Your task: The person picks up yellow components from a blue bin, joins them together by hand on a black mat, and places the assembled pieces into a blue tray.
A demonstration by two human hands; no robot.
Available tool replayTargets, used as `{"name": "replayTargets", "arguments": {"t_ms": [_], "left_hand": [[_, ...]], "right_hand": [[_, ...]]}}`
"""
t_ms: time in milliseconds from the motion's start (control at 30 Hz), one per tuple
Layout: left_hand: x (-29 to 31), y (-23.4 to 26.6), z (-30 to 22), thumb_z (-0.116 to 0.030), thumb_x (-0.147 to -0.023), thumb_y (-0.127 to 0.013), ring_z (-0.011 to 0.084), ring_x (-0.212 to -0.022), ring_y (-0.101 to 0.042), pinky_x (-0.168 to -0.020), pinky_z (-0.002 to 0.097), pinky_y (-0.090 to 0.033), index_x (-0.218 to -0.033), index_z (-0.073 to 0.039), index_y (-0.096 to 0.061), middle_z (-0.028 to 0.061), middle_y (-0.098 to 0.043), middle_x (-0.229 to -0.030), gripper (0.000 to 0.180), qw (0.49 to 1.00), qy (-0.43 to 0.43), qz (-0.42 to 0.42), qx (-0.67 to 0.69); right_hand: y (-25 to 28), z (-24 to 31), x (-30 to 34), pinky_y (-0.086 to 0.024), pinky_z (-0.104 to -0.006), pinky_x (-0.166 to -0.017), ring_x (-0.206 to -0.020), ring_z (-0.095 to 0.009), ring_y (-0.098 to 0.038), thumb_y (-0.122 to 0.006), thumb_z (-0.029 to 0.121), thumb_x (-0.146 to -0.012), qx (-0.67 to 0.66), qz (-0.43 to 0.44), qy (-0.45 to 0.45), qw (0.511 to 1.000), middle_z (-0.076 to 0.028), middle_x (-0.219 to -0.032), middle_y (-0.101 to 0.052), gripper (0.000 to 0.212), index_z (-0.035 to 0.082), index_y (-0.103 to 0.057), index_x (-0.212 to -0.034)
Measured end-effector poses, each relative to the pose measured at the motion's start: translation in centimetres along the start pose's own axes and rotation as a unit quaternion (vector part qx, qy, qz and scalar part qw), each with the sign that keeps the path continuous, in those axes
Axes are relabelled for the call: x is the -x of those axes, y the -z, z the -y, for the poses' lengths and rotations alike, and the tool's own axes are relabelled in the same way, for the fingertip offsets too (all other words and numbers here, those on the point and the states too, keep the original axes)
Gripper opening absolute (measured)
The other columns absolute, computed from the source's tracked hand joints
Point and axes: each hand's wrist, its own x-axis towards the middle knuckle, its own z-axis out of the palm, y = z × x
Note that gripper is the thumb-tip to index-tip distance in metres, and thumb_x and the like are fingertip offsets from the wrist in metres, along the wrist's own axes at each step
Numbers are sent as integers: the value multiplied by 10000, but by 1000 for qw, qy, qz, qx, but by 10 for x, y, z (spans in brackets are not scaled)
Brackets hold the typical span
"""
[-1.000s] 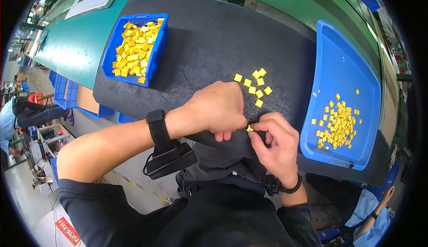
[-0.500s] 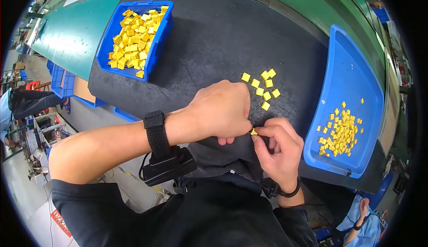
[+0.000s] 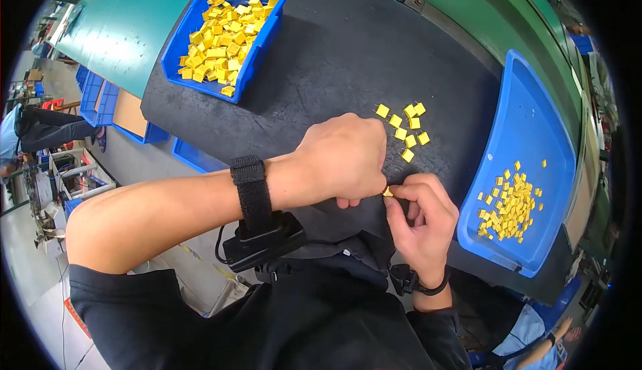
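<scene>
My right hand point(image 3: 422, 216) pinches a small yellow box capacitor point(image 3: 388, 192) between thumb and fingertips, near the table's front edge. My left hand point(image 3: 346, 156) is closed in a fist, back upward, its thumb side right against that capacitor. Whatever the left fingers hold is hidden beneath the hand. Just beyond the hands, several loose yellow capacitors point(image 3: 400, 133) with thin wire leads lie on the black mat point(image 3: 334, 56).
A blue bin point(image 3: 262, 52) heaped with larger-looking yellow capacitors stands at the far left. On the right lies a shallow blue tray point(image 3: 535, 112) with many small yellow pieces point(image 3: 511, 206). A co-worker's arm point(image 3: 545, 346) shows at lower right.
The whole view has shifted slightly, so bin and loose capacitors sit further right in it. Both hands keep the same hold, close together at the pinched capacitor.
</scene>
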Motion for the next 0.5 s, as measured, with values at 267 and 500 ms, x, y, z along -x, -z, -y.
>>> {"name": "replayTargets", "arguments": {"t_ms": [267, 500], "left_hand": [[2, -1, -1, -139, -897, -738, 195, -628, -788, -664, 326, -632, -740, 20, -759, 114, -769, -665, 225, 1000, 6, -7, -7], [-3, -1, -3, -68, -851, -667, 151, -603, -773, -675, 295, -629, -720, -30, -771, 51, -776, -667, 172, 1000, -4, -10, -23]], "right_hand": [[-2, 0, -1, -322, -227, -543, -611, -54, -427, -805, -112, -815, 1, -1, 5, 1000, -40, -945, -656, 185, -23, -716, -951], [0, 1, 2, -310, -217, -553, -632, -36, -419, -801, -111, -823, 9, -3, -18, 1000, -29, -963, -660, 175, -23, -721, -951]]}}
